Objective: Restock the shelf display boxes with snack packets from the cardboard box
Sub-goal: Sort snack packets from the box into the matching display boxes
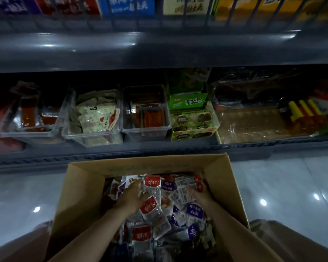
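Snack packets (151, 205) fill the cardboard box (83, 186). The left hand (131, 197) and right hand (199, 195) dig in near its far wall, apparently gathering. Whether the fingers grip or lie loose, I cannot tell. Next, probably, a lift to the clear bins (91, 133) beyond the box.

Cardboard box (80, 186): near end cut off by the bottom edge. Left hand (130, 197) and right hand (199, 193): fingertips buried among snack packets (150, 207), grip not discernible. Upper-shelf cartons (129, 6): blurred, tops cropped, print illegible.
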Tool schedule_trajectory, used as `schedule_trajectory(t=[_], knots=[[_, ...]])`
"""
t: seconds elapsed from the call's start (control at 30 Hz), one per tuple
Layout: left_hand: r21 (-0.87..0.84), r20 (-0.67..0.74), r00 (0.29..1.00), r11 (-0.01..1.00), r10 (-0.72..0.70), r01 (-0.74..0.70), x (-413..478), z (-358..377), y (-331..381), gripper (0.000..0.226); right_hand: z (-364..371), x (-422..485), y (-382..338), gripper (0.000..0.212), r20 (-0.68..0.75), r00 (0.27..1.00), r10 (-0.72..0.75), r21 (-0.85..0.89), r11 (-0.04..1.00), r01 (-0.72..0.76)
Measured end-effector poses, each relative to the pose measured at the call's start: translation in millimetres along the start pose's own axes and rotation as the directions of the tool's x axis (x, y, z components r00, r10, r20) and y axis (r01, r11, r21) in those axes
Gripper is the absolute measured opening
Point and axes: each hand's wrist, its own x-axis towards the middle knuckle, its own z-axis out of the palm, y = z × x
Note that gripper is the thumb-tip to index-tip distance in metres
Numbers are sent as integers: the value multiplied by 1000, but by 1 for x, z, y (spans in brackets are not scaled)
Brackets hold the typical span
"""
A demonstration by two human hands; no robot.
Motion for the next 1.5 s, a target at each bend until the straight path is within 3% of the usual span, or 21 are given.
schedule_trajectory(t=[0.13, 0.23, 0.33, 0.43, 0.6, 0.7, 0.87, 1.03, 1.13, 1.33, 1.5], knots=[[-77, 62, 998, 997, 14, -9, 10, 4, 4, 64, 8, 5, -9, 94, -60, 998, 1, 177, 984, 9], [-123, 86, 996, 992, 19, -8, 15, 5, 1, 68, 14, 9, -20, 74, -115, 993, -26, 353, 933, 66], [-125, 86, 996, 992, 25, -14, 18, 8, -1, 69, 18, 11, -28, 47, -210, 969, -128, 346, 917, 196], [-103, 130, 991, 995, 29, -16, 19, 13, -1, 70, 22, 11, -22, 50, -278, 948, -154, 223, 950, 219], [-76, 196, 979, 996, 57, -43, 21, 22, -4, 69, 22, 20, -7, 97, -177, 984, -9, 27, 1000, 14], [-67, 227, 974, 998, 20, -5, 25, 22, -3, 68, 17, 30, -4, 93, -106, 994, 24, 67, 998, -17], [-92, 228, 974, 996, 7, 14, 32, 22, 1, 63, 21, 29, -7, 96, -59, 998, 0, -41, 999, -2], [-327, 202, 979, 943, 10, 58, 35, 25, 12, 71, 19, 14, -14, 62, 51, 996, -74, 5, 997, 74], [-453, 193, 979, 880, -60, 143, 37, 28, 8, 70, 24, 4, -6, 53, 148, 986, -77, 5, 997, 77], [-403, 159, 984, 905, -80, 139, 20, 18, 5, 28, 32, -19, 0, 36, 302, 948, -102, 208, 977, 39], [-322, 122, 992, 945, -18, 57, 3, -9, 15, 8, 22, -47, -11, 36, 365, 922, -129, 175, 982, 68]])
